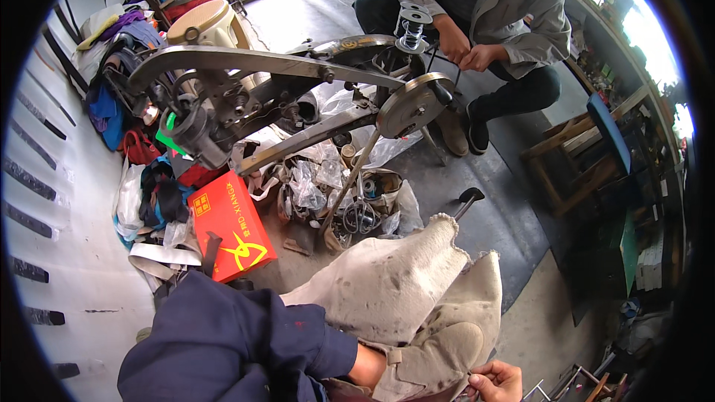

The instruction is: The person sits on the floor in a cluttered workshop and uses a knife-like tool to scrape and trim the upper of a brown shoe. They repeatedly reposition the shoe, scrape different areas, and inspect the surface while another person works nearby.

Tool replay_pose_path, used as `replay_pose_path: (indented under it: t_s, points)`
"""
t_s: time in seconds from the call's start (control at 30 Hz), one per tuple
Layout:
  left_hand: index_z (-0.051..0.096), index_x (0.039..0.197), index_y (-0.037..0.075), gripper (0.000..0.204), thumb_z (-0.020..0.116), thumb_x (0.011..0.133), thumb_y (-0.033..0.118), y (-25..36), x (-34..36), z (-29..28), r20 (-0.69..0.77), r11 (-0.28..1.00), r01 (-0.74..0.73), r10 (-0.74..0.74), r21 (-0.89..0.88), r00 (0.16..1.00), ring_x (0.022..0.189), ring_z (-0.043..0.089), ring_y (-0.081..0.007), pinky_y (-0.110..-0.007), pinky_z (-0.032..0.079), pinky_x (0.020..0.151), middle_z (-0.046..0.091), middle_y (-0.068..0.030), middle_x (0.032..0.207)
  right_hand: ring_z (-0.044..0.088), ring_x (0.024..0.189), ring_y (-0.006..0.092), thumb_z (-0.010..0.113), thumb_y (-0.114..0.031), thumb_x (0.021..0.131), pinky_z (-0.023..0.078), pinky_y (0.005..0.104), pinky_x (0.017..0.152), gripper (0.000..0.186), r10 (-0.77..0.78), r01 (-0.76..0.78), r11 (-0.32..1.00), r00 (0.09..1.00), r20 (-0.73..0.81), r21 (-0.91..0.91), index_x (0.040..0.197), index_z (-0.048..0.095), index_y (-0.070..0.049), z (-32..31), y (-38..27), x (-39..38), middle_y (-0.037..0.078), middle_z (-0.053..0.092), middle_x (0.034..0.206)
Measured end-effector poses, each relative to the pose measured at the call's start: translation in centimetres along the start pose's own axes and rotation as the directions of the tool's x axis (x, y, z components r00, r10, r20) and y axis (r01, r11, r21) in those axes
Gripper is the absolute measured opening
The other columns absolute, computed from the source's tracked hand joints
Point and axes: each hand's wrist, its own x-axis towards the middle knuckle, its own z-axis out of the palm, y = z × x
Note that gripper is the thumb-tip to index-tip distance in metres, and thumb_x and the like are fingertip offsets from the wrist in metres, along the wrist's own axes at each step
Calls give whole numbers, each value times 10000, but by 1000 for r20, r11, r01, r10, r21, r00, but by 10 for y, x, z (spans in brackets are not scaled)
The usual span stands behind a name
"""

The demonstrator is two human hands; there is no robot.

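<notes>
A beige suede boot (447, 353) lies over my lap at the lower edge, with a small tab at its opening. My left forearm in a dark blue sleeve reaches across to it. The bare wrist disappears at the boot's opening, so the fingers of my left hand are hidden. At the boot's right edge is my right hand (497, 383), thumb and forefinger pinched together. Something small and dark shows at the fingertips, too small to name. Under the boot spreads a stained cream cloth (387, 275).
Ahead stands a metal shoe-patching machine (253, 67) with a handwheel (413, 108) and thread spool (411, 27). Left lie an orange-red box (232, 227) and piled bags. Beneath is a clutter of plastic bags (313, 186). Another person (484, 22) sits beyond, hands together.
</notes>
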Motion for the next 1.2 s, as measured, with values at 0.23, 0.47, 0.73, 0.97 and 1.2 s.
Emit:
replay_pose_path:
  t_s: [0.23, 0.47, 0.73, 0.97, 1.2]
  points:
    - [680, 1107, -22, 299, 599, 853, 112, 16, -27, 6, -399, 986, -68, 3, -149, 917, 926, 664, -417, -457, 526, 823, 688, -258, 967, 667, 618, 126, 694, 13, 903, 533, 262, 589, 132, -302, 274, 939, 947, -114, -209, 1006, 734, 85, -15, 14, -14, 90, 702, 703]
    - [655, 1240, -14, 263, 536, 1031, 93, 14, -99, 77, -875, 712, -523, -290, -468, 389, 1065, 708, -257, -367, 549, 948, 733, -145, 1099, 667, 620, 146, 677, -8, 910, 526, 268, 574, 140, -407, 346, 894, 892, -195, -284, 997, 723, 92, -27, 13, -5, 102, 699, 741]
    - [687, 1056, 22, 137, 601, 999, 114, -165, -103, 346, -599, 560, -361, -801, -746, -5, 907, 644, -124, -290, 518, 820, 695, -40, 957, 651, 720, 98, 669, -56, 963, 523, 251, 684, 185, -347, 333, 930, 935, -74, -153, 1107, 728, 45, -26, 2, 2, 40, 699, 808]
    - [708, 1104, 50, 302, 675, 964, 315, -236, -35, 579, -268, 287, 27, -919, -957, 290, 963, 694, -230, -331, 534, 875, 742, -85, 1059, 620, 698, 95, 625, -41, 942, 480, 240, 633, 218, -399, 350, 884, 910, -111, -310, 1109, 726, 56, -28, 10, 0, 51, 687, 782]
    - [711, 1150, 108, 332, 692, 939, 363, -179, -9, 533, -301, 302, 28, -952, -953, 48, 1029, 715, -283, -367, 538, 905, 747, -135, 1102, 426, 503, 26, 629, -274, 997, 276, 207, 462, 328, -440, 370, 838, 893, -97, -401, 1147, 676, 14, -49, 33, 13, -8, 581, 654]
